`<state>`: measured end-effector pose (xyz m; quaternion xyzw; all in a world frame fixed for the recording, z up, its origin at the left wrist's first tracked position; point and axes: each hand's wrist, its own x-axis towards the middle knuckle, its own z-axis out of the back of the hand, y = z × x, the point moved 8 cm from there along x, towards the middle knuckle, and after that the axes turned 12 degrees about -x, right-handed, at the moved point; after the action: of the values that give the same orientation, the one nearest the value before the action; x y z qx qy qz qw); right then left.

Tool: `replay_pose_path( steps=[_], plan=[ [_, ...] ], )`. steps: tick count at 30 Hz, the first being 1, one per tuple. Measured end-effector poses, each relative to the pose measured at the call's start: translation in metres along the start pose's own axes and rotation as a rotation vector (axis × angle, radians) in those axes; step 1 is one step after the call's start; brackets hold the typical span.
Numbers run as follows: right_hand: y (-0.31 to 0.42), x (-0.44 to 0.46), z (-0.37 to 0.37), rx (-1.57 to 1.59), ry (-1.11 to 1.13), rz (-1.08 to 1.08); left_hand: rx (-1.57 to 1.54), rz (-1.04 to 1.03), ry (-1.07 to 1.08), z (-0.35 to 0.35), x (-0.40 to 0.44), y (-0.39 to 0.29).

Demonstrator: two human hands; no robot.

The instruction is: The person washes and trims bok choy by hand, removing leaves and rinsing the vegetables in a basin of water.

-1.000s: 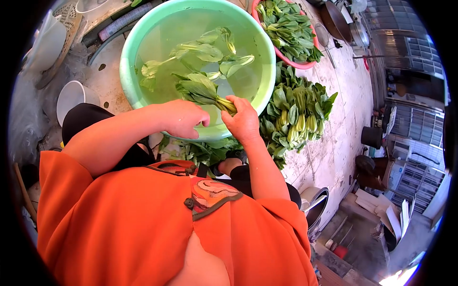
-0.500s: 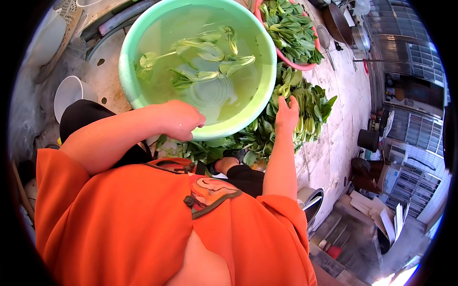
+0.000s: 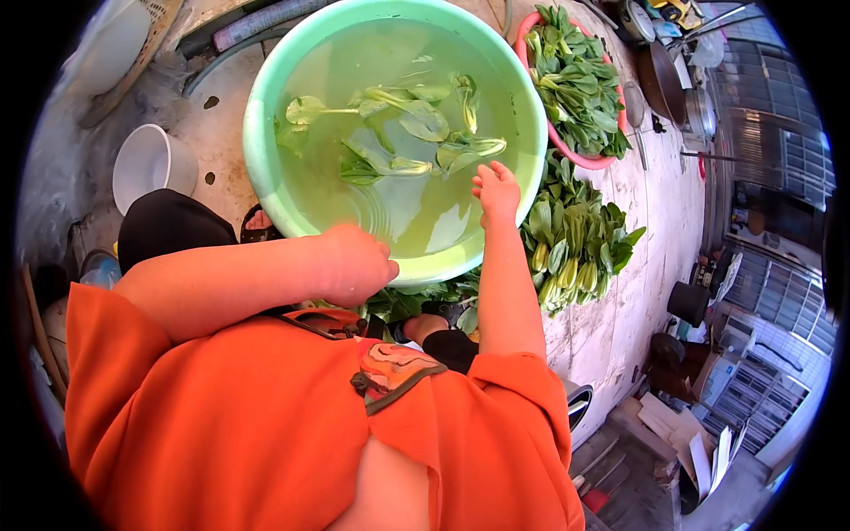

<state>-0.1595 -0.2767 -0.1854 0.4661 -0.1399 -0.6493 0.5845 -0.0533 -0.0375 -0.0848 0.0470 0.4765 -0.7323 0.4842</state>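
A large green basin (image 3: 264,168) of water has several loose leafy greens (image 3: 416,115) floating in it. My left hand (image 3: 357,265) is over the basin's near rim, its fingers curled in; whatever they might hold is hidden. Over the basin's right side is my right hand (image 3: 498,190), fingers partly spread and nothing in them, close to a floating green (image 3: 469,149). Right of the basin a pile of greens (image 3: 575,243) lies on the floor.
A pink basin (image 3: 567,152) full of greens stands at the upper right. On the left is a white bucket (image 3: 150,168). More greens lie below the near rim. A wok (image 3: 660,81) and dark pots are farther right.
The bunch held between my hands a second ago is gone from them. My right hand went right to the floor pile, then came back over the basin with its fingers apart.
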Motion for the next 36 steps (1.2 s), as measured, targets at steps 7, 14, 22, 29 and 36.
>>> replay_pose_path(
  steps=[7,14,22,29,36],
  plan=[
    [-0.037,0.079,-0.024,0.099,-0.088,-0.293,-0.026,-0.028,-0.075,0.008,0.001,0.009],
    [-0.050,0.064,-0.079,-0.147,0.218,-0.107,-0.109,0.004,-0.047,0.019,0.015,0.027],
    [-0.048,0.051,-0.058,-0.539,0.482,-0.095,-0.169,0.231,-0.703,0.156,-0.031,0.109],
    [0.070,0.080,-0.043,-0.898,0.152,0.431,-0.140,0.747,-0.876,0.226,-0.055,0.295],
    [0.188,0.161,-0.059,-1.018,-0.184,0.844,-0.493,0.764,-1.011,0.190,-0.041,0.377]
  ],
)
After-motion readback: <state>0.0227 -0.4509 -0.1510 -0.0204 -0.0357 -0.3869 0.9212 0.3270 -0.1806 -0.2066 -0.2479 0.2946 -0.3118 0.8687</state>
